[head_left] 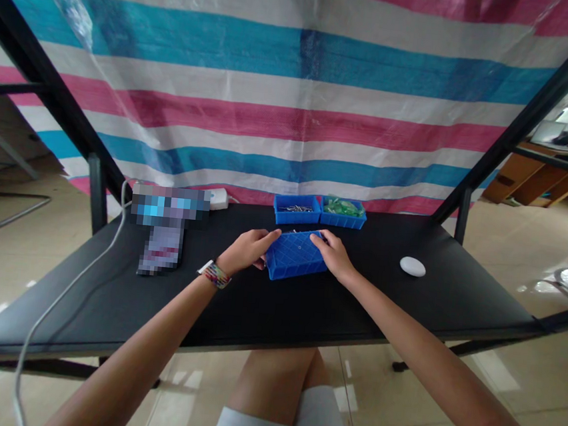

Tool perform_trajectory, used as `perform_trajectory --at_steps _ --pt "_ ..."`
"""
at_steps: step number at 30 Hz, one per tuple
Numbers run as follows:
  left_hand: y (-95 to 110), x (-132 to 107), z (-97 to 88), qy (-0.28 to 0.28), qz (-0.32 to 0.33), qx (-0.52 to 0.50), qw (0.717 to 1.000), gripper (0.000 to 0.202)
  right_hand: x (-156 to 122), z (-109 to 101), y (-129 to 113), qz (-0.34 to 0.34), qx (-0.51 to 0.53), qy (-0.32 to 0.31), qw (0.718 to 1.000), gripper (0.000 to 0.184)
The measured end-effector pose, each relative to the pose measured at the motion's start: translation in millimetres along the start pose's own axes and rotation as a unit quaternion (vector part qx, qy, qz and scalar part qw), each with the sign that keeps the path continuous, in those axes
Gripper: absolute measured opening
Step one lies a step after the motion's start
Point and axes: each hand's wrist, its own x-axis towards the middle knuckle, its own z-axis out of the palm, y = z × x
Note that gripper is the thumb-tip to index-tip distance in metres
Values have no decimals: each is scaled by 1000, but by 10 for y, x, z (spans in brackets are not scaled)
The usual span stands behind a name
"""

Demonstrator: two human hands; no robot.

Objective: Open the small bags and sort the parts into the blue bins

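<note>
A striped plastic sheet [302, 128] in pink, white and blue hangs behind a black counter [299, 315], with a tiled floor [180, 404] below. Near the middle of the counter, directly between the person's two hands, is a blue box [298, 258]. Its long axis runs roughly left to right, the right end a little farther away. The left hand [245, 251] has its fingers clamped on the left end; the right hand [336, 255] has its fingers clamped at the far right corner. Both touch the box, so neither is nearer. The box is plastic, tipped so its crosshatched underside faces the person, with a ribbed long wall below. Its opening is turned away, so its contents are hidden; whether it touches the counter cannot be told.

Just beyond stand two more boxes: a left tray [297, 219] holding metal pieces [297, 209], and a right tray [342, 221] holding green pieces [342, 207]. A white oval object [412, 266] lies well apart at right; at left, a pale cable [75, 283] crosses the counter.
</note>
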Motion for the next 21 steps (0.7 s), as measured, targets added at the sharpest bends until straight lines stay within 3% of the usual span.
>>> perform_trajectory --at_steps 5,12,15,19,21 --pt "40 -74 -1 16 43 81 996 50 36 16 21 10 -31 13 999 35" --pt "20 -36 110 -3 4 93 996 46 -7 56 -45 16 -20 41 999 30" --pt "-6 -29 128 23 96 196 976 40 -70 79 -126 4 -4 77 997 27" --pt "24 -97 79 40 249 345 904 36 -150 94 -267 4 86 109 990 28" --pt "98 -154 28 65 287 378 878 37 -151 76 -327 8 160 131 978 32"
